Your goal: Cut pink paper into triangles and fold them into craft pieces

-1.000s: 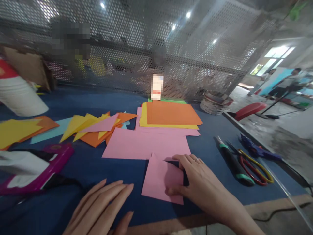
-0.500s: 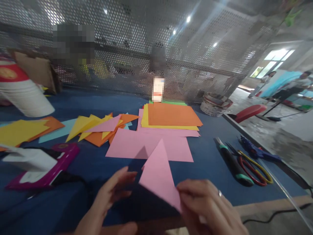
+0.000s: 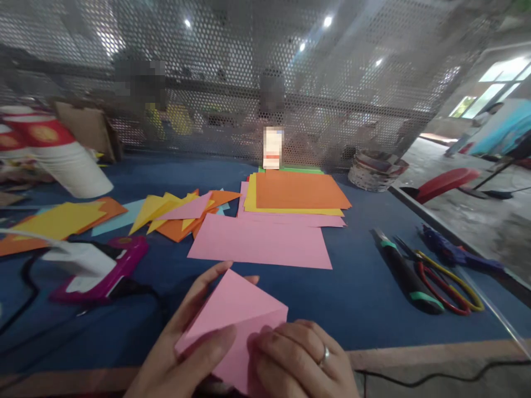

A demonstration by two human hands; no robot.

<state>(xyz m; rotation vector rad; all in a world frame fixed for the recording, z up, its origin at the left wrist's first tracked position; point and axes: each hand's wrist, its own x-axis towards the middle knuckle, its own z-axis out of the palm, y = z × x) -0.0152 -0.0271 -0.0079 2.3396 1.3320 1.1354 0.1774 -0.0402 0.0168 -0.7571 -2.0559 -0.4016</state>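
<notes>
"L hand (image 3: 188,362), what's it got?"

"Pink paper (image 3: 238,304) w/ a fold line across it. Thumb on the front, fingers behind, so approx. half open around it."

"And R hand (image 3: 302,359), the 1 w/ the ring (image 3: 324,355)?"

"Fingers curled well in, touching the paper's R side. Thumb's hidden, so can't tell if it pinches."

"Paper's where, rel. to the desk (image 3: 348,293)?"

"Held up by the near edge, approx. mid-width."

"Behind it?"

"A flat pink sheet (image 3: 261,243), then a paper stack (image 3: 301,190), orange on top, twd the far edge."

"R edge?"

"Black tool w/ green bands (image 3: 409,276), pliers (image 3: 450,270) just beside, handles red & yellow, then a blue tool (image 3: 456,254)."

"L side?"

"Purple block (image 3: 133,257) w/ a white plug (image 3: 89,262); coloured paper pcs (image 3: 185,207) beyond, some overlapping; stacked cups (image 3: 78,166) nr the far L corner, leaning in view."
</notes>
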